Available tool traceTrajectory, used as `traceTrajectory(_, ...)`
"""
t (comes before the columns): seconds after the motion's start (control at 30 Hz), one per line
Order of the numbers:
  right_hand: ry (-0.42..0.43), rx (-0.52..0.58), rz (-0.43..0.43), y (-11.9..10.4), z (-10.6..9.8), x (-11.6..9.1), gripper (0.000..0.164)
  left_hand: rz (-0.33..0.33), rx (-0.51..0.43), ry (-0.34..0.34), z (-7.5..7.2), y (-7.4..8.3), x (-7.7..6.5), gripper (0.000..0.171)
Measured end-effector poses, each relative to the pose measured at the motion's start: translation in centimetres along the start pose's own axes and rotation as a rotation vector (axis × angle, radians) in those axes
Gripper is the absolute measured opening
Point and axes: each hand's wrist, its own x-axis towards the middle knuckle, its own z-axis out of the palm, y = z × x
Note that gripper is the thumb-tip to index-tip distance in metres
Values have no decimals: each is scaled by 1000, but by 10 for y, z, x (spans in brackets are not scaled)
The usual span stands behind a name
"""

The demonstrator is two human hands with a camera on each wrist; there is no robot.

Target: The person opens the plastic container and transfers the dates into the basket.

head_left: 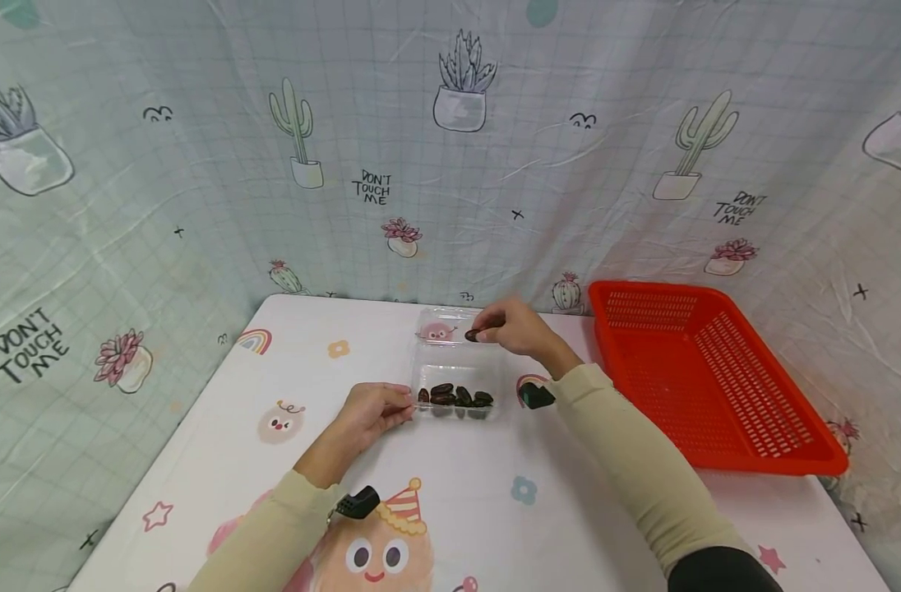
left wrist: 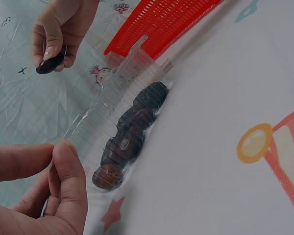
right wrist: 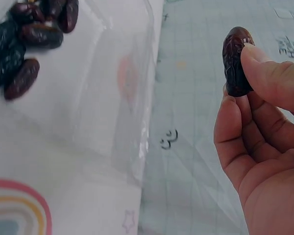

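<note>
A clear plastic clamshell box lies on the table with its lid folded back toward the wall. Several dark, wrinkled dates sit in a row along the near side of its base. My left hand pinches the box's left edge between thumb and fingers, as the left wrist view also shows. Over the lid part, my right hand pinches a single date between thumb and fingertips. That date is raised above the box, and its lower end meets the fingers.
A red plastic basket with slotted sides stands on the table to the right, near the right forearm. Behind the table's far edge hangs a cactus-print cloth. The white tabletop carries printed cartoon figures. Each wrist wears a small black device.
</note>
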Motion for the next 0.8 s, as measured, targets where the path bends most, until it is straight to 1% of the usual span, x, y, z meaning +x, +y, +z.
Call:
traceTrajectory(0.23, 52, -4, 49, 5, -19, -7, 16, 1, -1, -3, -1, 0, 0, 37)
traceTrajectory(0.47, 91, 17, 52, 15, -36, -11, 17, -5, -11, 0, -2, -1, 1, 38)
traceTrajectory(0.63, 120, -6, 79, 22, -48, -13, 18, -2, -11, -6, -2, -1, 1, 38)
traceTrajectory(0.8, 167, -28, 101, 28, -58, -16, 17, -6, -6, -4, -2, -1, 1, 39)
